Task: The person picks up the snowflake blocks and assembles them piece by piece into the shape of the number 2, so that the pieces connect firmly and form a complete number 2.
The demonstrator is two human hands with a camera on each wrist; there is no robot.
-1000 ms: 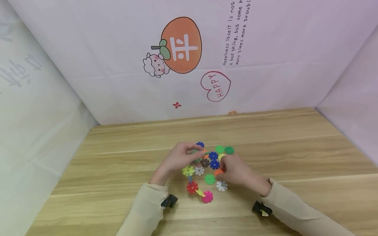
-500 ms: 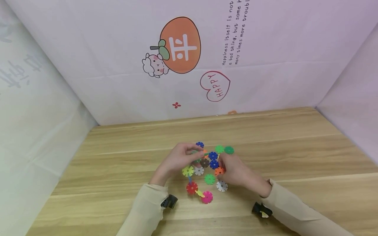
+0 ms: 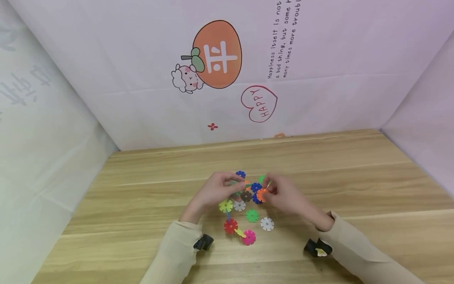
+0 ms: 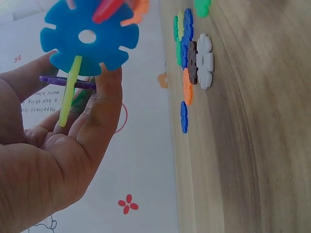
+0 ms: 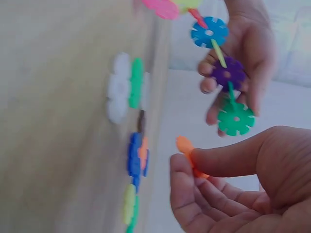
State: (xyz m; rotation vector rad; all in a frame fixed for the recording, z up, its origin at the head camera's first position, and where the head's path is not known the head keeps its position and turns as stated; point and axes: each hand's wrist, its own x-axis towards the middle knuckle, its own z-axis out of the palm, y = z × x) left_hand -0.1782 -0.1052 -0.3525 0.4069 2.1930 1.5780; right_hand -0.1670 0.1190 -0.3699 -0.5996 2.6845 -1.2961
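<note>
With fingers (image 5: 181,167) and thumb of the right hand (image 3: 285,193), pinching an orange disc (image 3: 261,195) above the desk (image 3: 149,201), right of the left hand (image 3: 216,191). With that left hand, gripping a chain of slotted discs (image 3: 224,205) at a purple disc (image 5: 231,72), with a green disc (image 5: 236,126) at the far end and a pink disc (image 3: 251,239) at the near. Have a brown disc (image 3: 244,194) and blue discs (image 3: 256,187) between both hands, a white disc (image 3: 267,224) nearer.

Three dark blue discs (image 3: 259,189), two white discs (image 3: 270,225), two orange discs (image 3: 261,195), one purple disc (image 5: 236,72)
</note>
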